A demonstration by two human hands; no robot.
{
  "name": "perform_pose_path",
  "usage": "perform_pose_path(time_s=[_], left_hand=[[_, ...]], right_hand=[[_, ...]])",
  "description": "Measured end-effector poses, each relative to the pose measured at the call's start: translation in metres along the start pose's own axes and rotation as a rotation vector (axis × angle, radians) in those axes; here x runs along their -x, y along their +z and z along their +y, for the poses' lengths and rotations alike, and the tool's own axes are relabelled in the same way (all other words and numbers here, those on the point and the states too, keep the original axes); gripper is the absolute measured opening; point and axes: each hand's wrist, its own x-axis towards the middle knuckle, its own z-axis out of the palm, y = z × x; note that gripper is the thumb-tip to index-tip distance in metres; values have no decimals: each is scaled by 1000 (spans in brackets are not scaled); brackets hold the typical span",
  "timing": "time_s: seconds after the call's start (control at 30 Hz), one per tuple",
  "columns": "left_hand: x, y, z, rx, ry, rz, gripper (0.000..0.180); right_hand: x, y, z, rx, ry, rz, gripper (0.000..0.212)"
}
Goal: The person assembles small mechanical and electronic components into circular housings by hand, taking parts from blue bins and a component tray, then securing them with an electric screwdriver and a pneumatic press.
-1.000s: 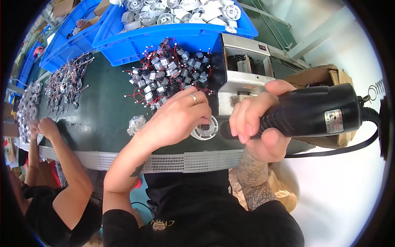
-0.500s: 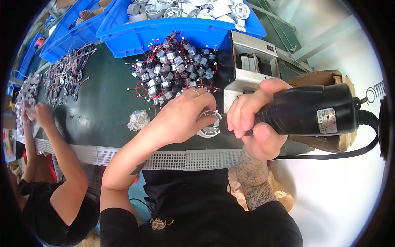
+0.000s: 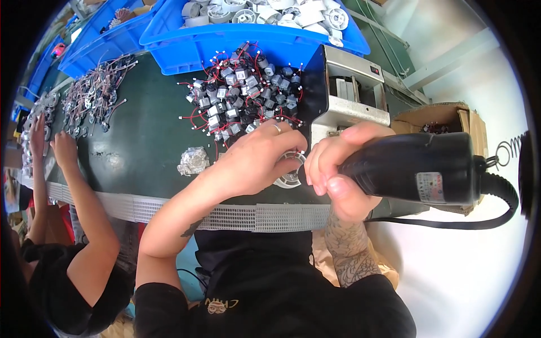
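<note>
l hand [image 3: 265, 155] grip: fingers pinching white ring [image 3: 288, 183], near side of counter [image 3: 146, 146], just left of tool. r hand [image 3: 344, 169] grip: clenched round blk power tool [image 3: 406, 169]. best: brace ring flat, tool in line w/ it. far: blue bin [image 3: 236, 45], heaped w/ white round parts [image 3: 244, 17]. right: carton [image 3: 472, 132], dark bits in, unclear.

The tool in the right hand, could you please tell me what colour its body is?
The tool has a black body, best seen in the head view.

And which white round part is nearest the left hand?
The white plastic ring partly under the left hand, on the green tabletop; similar parts fill the large blue plastic bin.
</note>
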Motion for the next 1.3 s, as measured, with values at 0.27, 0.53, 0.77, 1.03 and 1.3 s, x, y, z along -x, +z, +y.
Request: perform_pose_path(time_s=[0.27, 0.53, 0.77, 1.03, 1.3], left_hand=[[15, 5, 5, -36, 72, 231, 12], [59, -84, -8, -164, -462, 711, 8], [51, -173, -36, -615, -539, 367, 30], [-164, -158, -118, -871, -415, 386, 60], [-192, -164, -141, -706, -452, 469, 46]], right_hand=[[3, 6, -7, -421, 45, 234, 63], [18, -32, -11, -280, 58, 316, 64], [25, -24, -5, -402, 169, 299, 57], [28, -16, 3, -398, 267, 328, 51], [25, -16, 8, -323, 289, 341, 50]])
